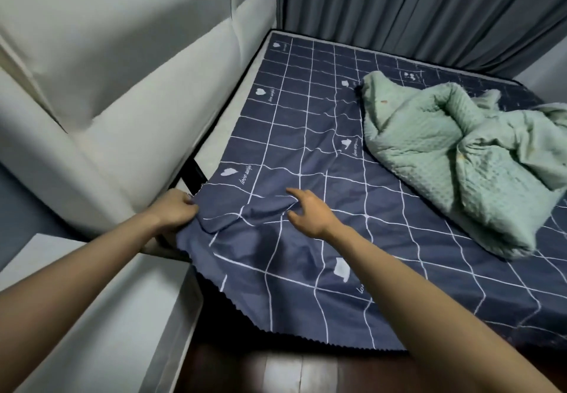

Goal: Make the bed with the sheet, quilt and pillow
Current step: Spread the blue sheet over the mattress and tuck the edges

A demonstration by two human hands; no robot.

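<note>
Left hand (175, 210) clamped on sheet (306, 153) corner beside headboard (107, 85); right hand (310, 213) fingers apart, resting on sheet fold just beside it; quilt (460, 159) crumpled well beyond right hand

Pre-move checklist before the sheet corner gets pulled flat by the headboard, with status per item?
1. Left hand gripping the sheet corner: ok, fingers closed on the fabric.
2. Right hand free to smooth: ok, open, fingers spread beside the fold.
3. Corner lying flat: not ok, a fold bunches between the hands.
4. Sheet reaching the headboard: not ok, a strip of bare mattress shows along that edge.
5. Quilt clear of the corner: ok, crumpled farther across the bed.
6. Pillow location: cannot tell, none in view.
</note>
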